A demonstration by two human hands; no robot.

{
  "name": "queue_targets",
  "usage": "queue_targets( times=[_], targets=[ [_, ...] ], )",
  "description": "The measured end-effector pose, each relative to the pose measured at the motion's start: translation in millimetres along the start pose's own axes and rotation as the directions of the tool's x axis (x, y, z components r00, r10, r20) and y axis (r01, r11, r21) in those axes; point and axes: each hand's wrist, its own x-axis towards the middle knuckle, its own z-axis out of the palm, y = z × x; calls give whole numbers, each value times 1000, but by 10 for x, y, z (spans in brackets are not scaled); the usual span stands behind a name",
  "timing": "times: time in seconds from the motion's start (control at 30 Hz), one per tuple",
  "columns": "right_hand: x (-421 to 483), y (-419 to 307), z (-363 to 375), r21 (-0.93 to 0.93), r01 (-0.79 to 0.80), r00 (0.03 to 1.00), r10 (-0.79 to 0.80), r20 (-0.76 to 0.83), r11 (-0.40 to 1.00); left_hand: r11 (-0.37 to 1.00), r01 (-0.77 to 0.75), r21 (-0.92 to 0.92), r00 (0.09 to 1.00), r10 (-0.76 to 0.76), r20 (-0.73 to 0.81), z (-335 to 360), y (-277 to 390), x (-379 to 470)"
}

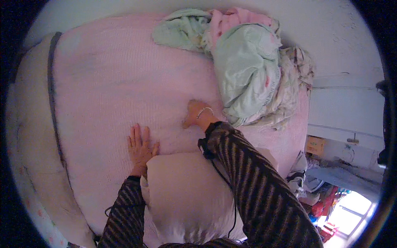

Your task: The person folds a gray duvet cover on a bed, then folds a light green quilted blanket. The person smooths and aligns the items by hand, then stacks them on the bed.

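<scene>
A pink ribbed bed cover (133,77) is spread over a bed in front of me. My left hand (141,148) lies flat on it, fingers spread and pointing away, with nothing held. To the right, my right hand (197,113), a silver bracelet at the wrist, presses down on the cover; its fingers are partly hidden, and whether they pinch the cloth cannot be told. A beige cloth-covered bundle or cushion (189,192) is between my forearms, close to my body, its near end creased. Both sleeves are dark and striped, and a black cable hangs by the right one.
A crumpled pale green quilt (248,68) with pink and patterned bedding lies at the bed's back right, by the wall. Along the left runs a beige padded edge (37,124) with dark trim. At lower right are a cardboard box (315,145), piled things and a bright window (353,210).
</scene>
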Motion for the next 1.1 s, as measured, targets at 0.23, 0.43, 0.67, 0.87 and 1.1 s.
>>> queue_targets(
  times=[0.23, 0.43, 0.67, 0.87, 1.1],
  targets=[
    [-80, 3, 168, -5, 9, 983, -10, -184, 1000, 999, -30, 35, 999, 32, -34, -19, 0, 25],
    [-737, 286, -520, -174, 204, 397, -244, -885, 963, 999, -32, 10, 998, 32, -48, -70, -1, 8],
    [-429, 615, -1256, 208, -132, 476, 246, -844, 969, 1000, -24, -1, 997, 24, -79, -79, 39, 29],
    [-94, 695, -1299, 88, -202, 650, 201, -733, 975, 999, -33, 1, 998, 33, -62, -5, -30, 18],
    [-1787, 2209, -918, 240, -87, 576, 246, -780, 967, 998, -70, 8, 990, 70, -124, 5, -89, 38]
  ],
)
